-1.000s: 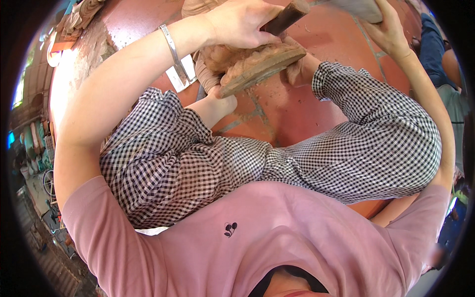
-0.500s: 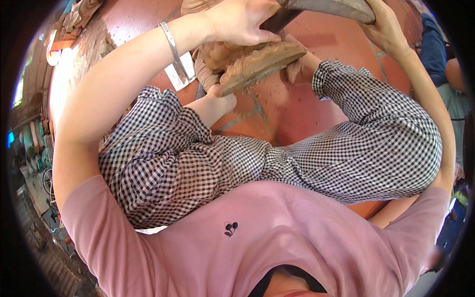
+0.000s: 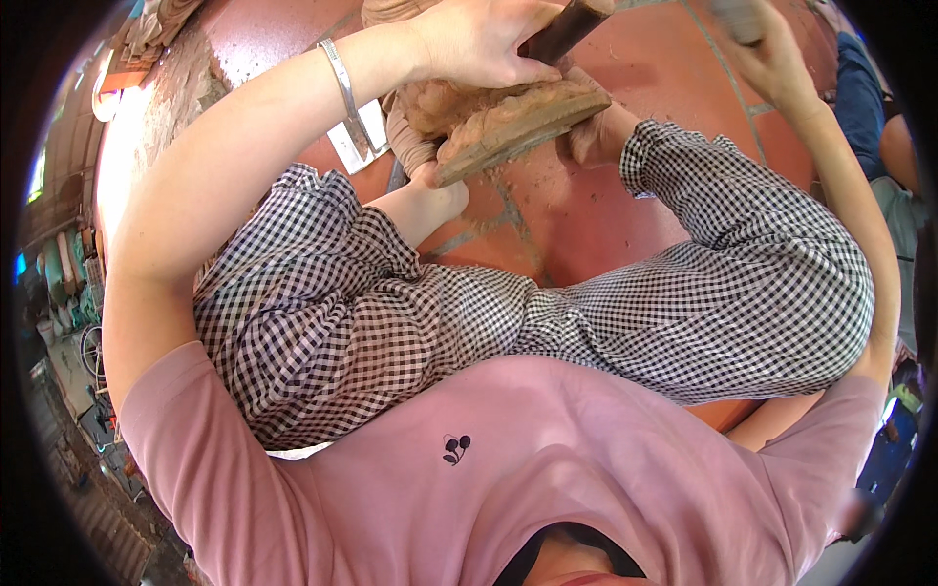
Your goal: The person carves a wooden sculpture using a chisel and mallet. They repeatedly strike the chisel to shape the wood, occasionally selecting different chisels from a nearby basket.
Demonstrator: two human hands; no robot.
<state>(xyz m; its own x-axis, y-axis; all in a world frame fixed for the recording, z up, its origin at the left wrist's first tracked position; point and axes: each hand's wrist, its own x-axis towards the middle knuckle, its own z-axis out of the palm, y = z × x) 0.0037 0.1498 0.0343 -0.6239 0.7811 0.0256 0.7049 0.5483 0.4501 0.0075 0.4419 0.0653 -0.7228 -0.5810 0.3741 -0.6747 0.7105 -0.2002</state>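
My left hand (image 3: 493,44) is wrapped around a chisel (image 3: 565,31) with a thick, dark round handle; its lower end is hidden behind my fingers and the wood. Beneath that hand sits a brown carved wood piece (image 3: 523,127), with a lumpy surface and a flat base edge, tilted between my bare feet. My right hand (image 3: 767,59) is raised at the upper right, closed on a wooden mallet (image 3: 738,20). The mallet is smeared by motion, partly cut off by the picture's edge, and apart from the chisel.
Red floor tiles (image 3: 606,225) with scattered wood chips lie under the work. My foot (image 3: 596,137) flanks the wood on the right. Left of the wood is a white flat sheet (image 3: 347,146). Another person's dark-blue trouser leg (image 3: 855,98) shows at the far right.
The mallet has gone from over the chisel's top up and away to the right with my right hand, uncovering the chisel's handle end. The wood has shifted very slightly right.
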